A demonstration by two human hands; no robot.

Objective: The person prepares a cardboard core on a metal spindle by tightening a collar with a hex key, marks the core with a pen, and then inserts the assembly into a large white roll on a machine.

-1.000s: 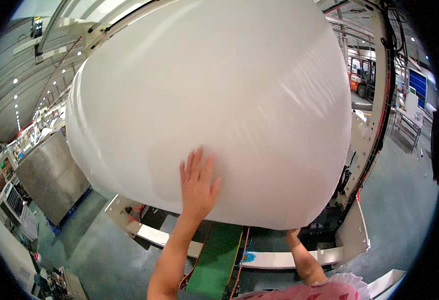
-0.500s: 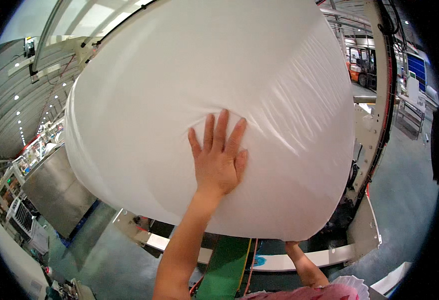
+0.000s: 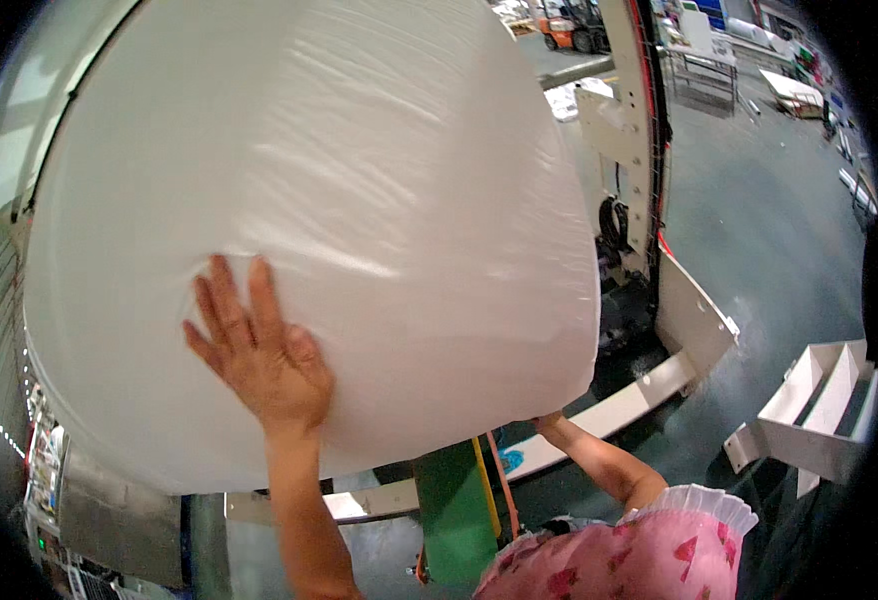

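A huge white plastic-wrapped bundle (image 3: 389, 200) with rounded corners fills the middle of the head view. My left hand (image 3: 264, 345) presses flat on its face, fingers stretched and parted, thumb out to the right. My right hand (image 3: 551, 422) reaches to the lower right edge of the bundle; its fingers disappear beneath that edge, so their grip is hidden. The right forearm comes out of a pink patterned sleeve (image 3: 659, 540) with a white frilled cuff. Creases run across the film above and right of my left hand.
Below the bundle lie a green strip (image 3: 454, 530) and a white curved frame bar (image 3: 609, 415). A perforated machine post (image 3: 634, 130) with cables stands to the right. Farther right is a white metal rack (image 3: 809, 400). An orange forklift (image 3: 569, 28) stands far back.
The view has swung to the right, bringing the white rack in. My left hand remains flat on the bundle, now lower and further left in view. My right hand stays at the lower edge.
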